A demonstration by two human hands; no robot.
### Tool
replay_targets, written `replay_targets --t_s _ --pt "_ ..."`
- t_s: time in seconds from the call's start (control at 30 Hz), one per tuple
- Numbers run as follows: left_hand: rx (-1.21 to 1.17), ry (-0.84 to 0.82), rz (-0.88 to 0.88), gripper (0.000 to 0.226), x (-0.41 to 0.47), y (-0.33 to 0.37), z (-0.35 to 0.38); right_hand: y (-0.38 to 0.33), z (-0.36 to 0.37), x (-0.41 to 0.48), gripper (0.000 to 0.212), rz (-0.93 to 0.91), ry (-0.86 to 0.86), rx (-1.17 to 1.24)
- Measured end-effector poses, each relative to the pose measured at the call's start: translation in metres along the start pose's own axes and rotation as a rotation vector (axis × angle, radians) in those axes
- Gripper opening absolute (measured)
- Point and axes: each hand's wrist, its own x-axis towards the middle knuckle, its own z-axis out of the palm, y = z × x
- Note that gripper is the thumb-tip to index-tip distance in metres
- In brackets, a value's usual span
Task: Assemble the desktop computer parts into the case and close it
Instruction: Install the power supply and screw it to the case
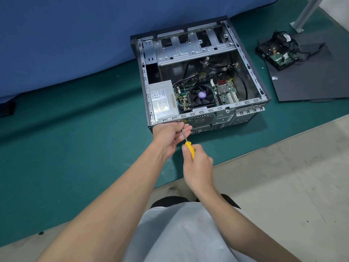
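Gripping the yellow screwdriver, the right hand pointed it at the case rear, mid-frame; the left hand pinched its shaft

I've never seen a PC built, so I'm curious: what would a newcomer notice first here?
The open case, mid-frame on the green mat, shows a fan and a silver power supply inside. At its near wall the right hand grips a yellow screwdriver while the left hand pinches its shaft. At right, a drive lies on a black panel.
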Motion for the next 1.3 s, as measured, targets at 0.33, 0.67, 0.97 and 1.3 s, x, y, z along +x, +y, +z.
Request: replay_targets --t_s 0.33,0.67,0.97,1.3 --pt "-0.032 -0.075 -0.167 0.052 0.008 0.01 -0.007 0.007 0.022 0.001 0.027 -0.201 0.209 -0.216" --pt "-0.032 -0.077 -0.2 0.046 0.01 0.012 -0.006 0.001 0.025 -0.001 0.025 -0.074 0.149 0.06" --pt "-0.042 -0.088 -0.206 0.044 0.008 0.013 -0.007 0.004 0.025 0.004 0.042 -0.044 0.137 0.191" --pt "0.599 0.181 0.006 0.059 0.004 0.014 0.009 0.008 -0.065 0.046 0.03 -0.095 -0.216 -0.267"
